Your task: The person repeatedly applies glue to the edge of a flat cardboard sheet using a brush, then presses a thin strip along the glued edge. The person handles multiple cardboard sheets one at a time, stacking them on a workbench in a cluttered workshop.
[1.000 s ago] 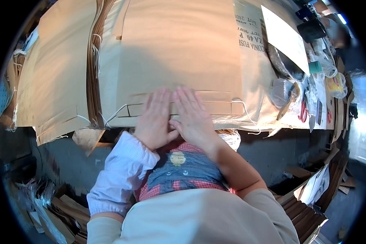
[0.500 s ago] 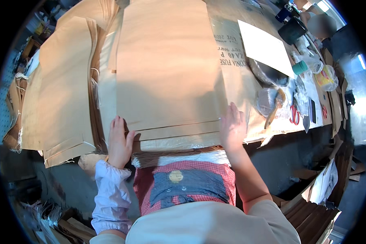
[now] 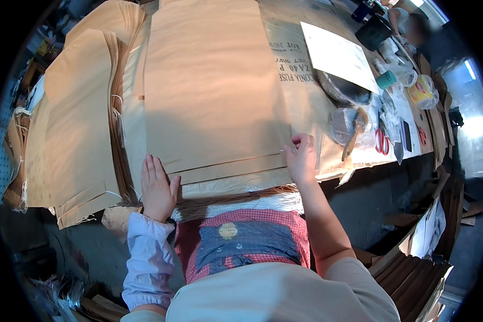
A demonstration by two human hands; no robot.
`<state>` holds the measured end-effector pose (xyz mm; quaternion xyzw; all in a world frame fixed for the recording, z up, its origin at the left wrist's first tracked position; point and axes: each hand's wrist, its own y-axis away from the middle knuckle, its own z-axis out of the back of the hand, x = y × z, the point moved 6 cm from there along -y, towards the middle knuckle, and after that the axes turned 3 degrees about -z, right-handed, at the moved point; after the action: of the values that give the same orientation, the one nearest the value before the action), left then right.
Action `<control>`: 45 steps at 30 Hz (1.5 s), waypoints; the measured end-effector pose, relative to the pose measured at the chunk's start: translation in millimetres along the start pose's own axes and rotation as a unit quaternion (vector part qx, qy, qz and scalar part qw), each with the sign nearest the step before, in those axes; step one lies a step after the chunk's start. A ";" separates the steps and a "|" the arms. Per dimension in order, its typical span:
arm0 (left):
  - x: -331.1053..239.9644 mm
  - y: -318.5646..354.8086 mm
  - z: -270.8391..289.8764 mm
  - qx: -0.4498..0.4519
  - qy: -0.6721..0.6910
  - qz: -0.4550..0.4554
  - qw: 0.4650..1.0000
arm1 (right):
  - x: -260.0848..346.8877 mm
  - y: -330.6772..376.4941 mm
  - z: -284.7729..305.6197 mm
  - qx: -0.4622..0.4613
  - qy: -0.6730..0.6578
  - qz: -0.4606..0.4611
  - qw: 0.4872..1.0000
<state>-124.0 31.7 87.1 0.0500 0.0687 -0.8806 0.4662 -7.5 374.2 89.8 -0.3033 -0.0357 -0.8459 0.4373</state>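
Note:
A large brown paper bag (image 3: 214, 91) lies flat on the table before me, with stitched or folded lines across its near end. My left hand (image 3: 158, 188) rests with fingers stretched out on the bag's near left corner. At the near right corner, my right hand (image 3: 301, 161) has its fingers curled in, thumb toward the bag's edge. A tiny whitish bit shows beside the thumb; what the fingers hold, if anything, is hidden. Between my arms, a bundle of white and brown strings (image 3: 241, 206) hangs along the table edge, over a red checked apron (image 3: 295, 228).
Stacked brown paper bags (image 3: 78, 123) with loose threads lie to the left. On the right are a white sheet (image 3: 338, 56) over a dark round thing, a brush (image 3: 353, 140), red scissors (image 3: 381, 141), a phone (image 3: 407, 137) and a black container (image 3: 374, 32). Another person (image 3: 400, 21) is at far right.
My right hand has curled from lying flat with fingers stretched out. My left hand stays flat at the bag's corner. The whole view has shifted slightly.

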 end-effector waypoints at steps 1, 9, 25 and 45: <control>5.2 0.6 1.4 -0.009 0.004 0.008 1.000 | 11.5 -2.5 -3.3 -0.008 0.009 0.042 0.999; 3.0 5.5 20.2 -0.013 0.097 -0.006 0.995 | -6.8 11.4 10.9 0.002 -0.023 -0.007 1.000; -5.8 5.7 7.7 0.009 0.018 -0.001 1.000 | -18.1 4.6 3.3 -0.018 -0.027 -0.069 0.997; -7.9 4.8 7.5 0.017 0.013 -0.001 1.000 | -16.7 1.5 6.8 0.005 -0.005 -0.103 0.995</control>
<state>-115.7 34.2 95.4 0.0693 0.0602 -0.8814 0.4634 4.1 387.4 85.9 -0.2997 -0.0729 -0.8847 0.3496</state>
